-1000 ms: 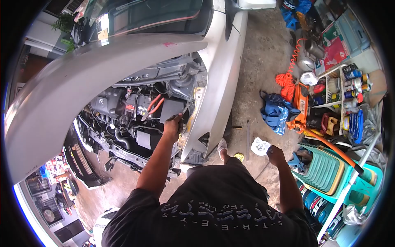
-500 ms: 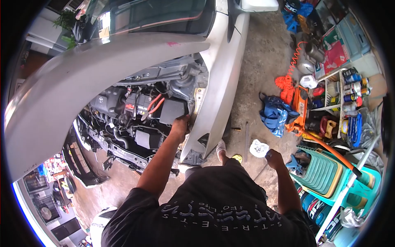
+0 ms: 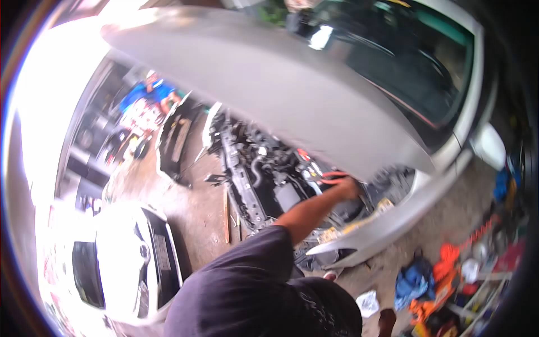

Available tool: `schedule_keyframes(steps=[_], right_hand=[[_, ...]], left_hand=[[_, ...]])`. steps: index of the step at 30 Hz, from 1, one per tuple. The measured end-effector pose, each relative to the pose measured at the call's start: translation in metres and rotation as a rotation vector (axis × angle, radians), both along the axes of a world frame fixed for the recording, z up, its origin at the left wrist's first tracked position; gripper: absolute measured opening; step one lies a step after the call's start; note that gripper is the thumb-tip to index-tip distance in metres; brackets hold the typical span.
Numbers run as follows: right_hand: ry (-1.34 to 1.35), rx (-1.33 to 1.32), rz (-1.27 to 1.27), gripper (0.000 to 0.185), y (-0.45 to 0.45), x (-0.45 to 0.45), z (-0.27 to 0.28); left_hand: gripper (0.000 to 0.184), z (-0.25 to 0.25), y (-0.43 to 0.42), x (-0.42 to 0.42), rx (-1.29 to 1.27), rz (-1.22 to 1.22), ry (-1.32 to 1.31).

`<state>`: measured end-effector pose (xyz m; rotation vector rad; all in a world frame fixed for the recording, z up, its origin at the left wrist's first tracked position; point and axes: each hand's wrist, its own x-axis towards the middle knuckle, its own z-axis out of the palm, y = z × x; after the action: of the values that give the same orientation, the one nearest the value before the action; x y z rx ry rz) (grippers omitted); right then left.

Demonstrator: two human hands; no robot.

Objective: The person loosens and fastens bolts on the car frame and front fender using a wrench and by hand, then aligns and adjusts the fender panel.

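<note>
- Reaching with the left hand (image 3: 350, 189) over the engine bay (image 3: 261, 165), close under the edge of the raised hood (image 3: 269, 78).
- Bringing the left fingers right up to the red-handled pliers (image 3: 334, 178), which lie among the engine parts; too blurred to tell whether grasping or only touching.
- Holding the right hand (image 3: 386, 320) low near the bottom edge of the view, just beside the crumpled white item (image 3: 368, 303); too dark and blurred to tell whether clenched, released or gripping.
- Standing beside the front fender (image 3: 387, 222), with the blue bag (image 3: 415, 283) and orange floor jack (image 3: 441, 292) past the right hand.
- Showing, beyond the front of the engine bay, the detached bumper (image 3: 173, 143) on the concrete floor (image 3: 196, 219) and another person (image 3: 150, 92) farther back.
- Showing also the second white car (image 3: 106, 264), well apart from the left hand.
</note>
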<state>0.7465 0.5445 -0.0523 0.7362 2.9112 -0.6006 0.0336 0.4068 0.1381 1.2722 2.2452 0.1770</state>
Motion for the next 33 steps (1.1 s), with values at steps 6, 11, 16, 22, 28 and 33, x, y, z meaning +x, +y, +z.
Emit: schedule_keyframes(steps=[6,11,16,22,28,33], right_hand=[[0.051,0.010,0.100,0.010,0.002,-0.011,0.010],[0.063,0.069,0.142,0.016,0.008,0.001,0.008],[0.018,-0.134,-0.110,0.017,-0.030,-0.007,0.055],[-0.115,-0.365,-0.475,0.015,-0.049,-0.030,0.105],[-0.133,-0.332,-0.483,0.015,-0.050,-0.049,0.126],[-0.124,-0.344,-0.475,0.020,-0.043,-0.063,0.134]], left_hand=[[0.036,0.047,0.095,0.057,0.211,0.539,-0.259],[0.030,0.073,0.086,0.090,0.225,0.379,-0.038],[0.042,0.051,0.046,0.099,0.269,0.122,0.013],[0.018,0.096,-0.037,0.132,0.510,0.256,-0.130],[0.015,0.047,-0.072,0.149,0.503,0.519,-0.331],[0.027,0.035,-0.067,0.146,0.412,0.877,-0.756]])
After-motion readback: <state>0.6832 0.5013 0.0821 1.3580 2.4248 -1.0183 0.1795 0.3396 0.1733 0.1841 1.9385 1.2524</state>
